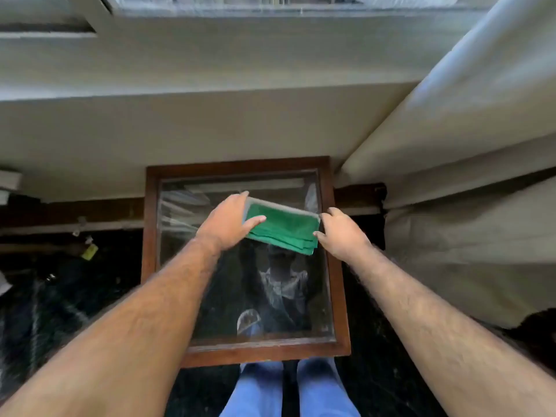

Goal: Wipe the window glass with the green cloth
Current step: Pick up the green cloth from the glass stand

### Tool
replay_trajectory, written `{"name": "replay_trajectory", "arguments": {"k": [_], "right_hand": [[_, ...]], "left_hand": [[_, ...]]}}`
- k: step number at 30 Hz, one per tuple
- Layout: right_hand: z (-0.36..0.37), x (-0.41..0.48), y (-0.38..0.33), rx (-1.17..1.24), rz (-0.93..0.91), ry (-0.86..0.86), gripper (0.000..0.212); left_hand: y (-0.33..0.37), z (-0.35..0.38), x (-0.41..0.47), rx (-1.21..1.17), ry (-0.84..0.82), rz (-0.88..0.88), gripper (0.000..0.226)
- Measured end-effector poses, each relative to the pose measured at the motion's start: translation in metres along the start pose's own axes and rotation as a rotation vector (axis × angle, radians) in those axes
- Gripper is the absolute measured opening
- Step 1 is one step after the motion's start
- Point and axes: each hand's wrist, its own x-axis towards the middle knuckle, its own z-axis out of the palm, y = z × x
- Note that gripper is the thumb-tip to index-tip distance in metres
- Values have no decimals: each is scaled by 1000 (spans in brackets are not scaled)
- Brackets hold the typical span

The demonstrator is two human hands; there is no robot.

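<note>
A folded green cloth (282,228) is held between my two hands above the upper part of the glass. My left hand (227,222) grips its left end, thumb lying on top. My right hand (340,233) pinches its right end. Below lies a pane of glass (210,284) in a brown wooden frame (338,299), propped low against the wall in front of my legs. The glass shows reflections and smears.
A pale wall and ledge (210,127) rise behind the frame, with a window (270,3) at the top. A light curtain (469,188) hangs at the right. Dark marbled floor (69,299) spreads around, with small clutter and a yellow tag (89,251) at the left.
</note>
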Motion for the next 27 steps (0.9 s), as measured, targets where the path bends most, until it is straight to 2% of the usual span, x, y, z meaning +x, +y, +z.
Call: {"name": "replay_trajectory", "arguments": {"k": [5,8,12,17,23,27], "right_hand": [[46,38,6,-52,-45,4,43],[67,61,6,-68,-6,79,39],[90,77,5,-70,50,87,39],[103,88,6,-30,92,121,39],[107,96,2,112,189,147,31],[100,93,-3,255,297,162,26]], "left_hand": [[-15,67,35,3,2,-149,61],[-20,93,53,45,-5,-262,49],[-21,120,72,52,2,-333,41],[-20,136,91,36,51,-384,34],[-24,142,99,17,87,-437,36],[-22,130,102,-126,54,-532,28]]}}
